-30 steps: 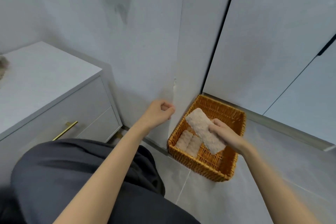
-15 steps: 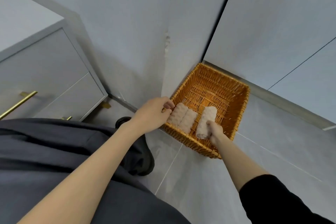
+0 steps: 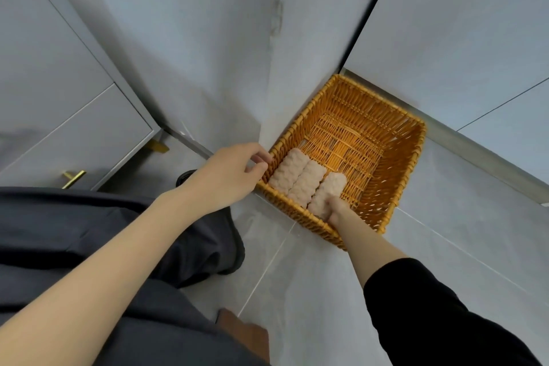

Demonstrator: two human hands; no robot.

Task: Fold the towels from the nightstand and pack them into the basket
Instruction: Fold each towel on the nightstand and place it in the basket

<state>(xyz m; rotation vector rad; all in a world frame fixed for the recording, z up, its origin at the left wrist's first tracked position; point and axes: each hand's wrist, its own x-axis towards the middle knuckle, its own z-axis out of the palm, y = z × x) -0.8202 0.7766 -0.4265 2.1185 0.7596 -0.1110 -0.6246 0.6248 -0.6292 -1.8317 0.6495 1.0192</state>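
Now my right grip [image 3: 335,208] clamped round near end of third towel roll [image 3: 330,187]; long axis runs near-to-far, just right of two packed rolls [image 3: 304,183], basket [image 3: 407,166] near-left corner. Left grip [image 3: 234,176] pinches rim.

The left hand [image 3: 228,178] and right hand [image 3: 337,211] are bare. The left forearm [image 3: 118,249] is uncovered along all of its visible length. The right arm [image 3: 365,241] wears a black long sleeve [image 3: 439,318] of plain, matte fabric, its cuff sitting partway along the forearm so that the wrist shows uncovered. The lower body is covered by a loose, dark charcoal-grey garment [image 3: 74,217] that lies in broad soft folds and ends in a rounded, darker hem; trousers or skirt cannot be told.
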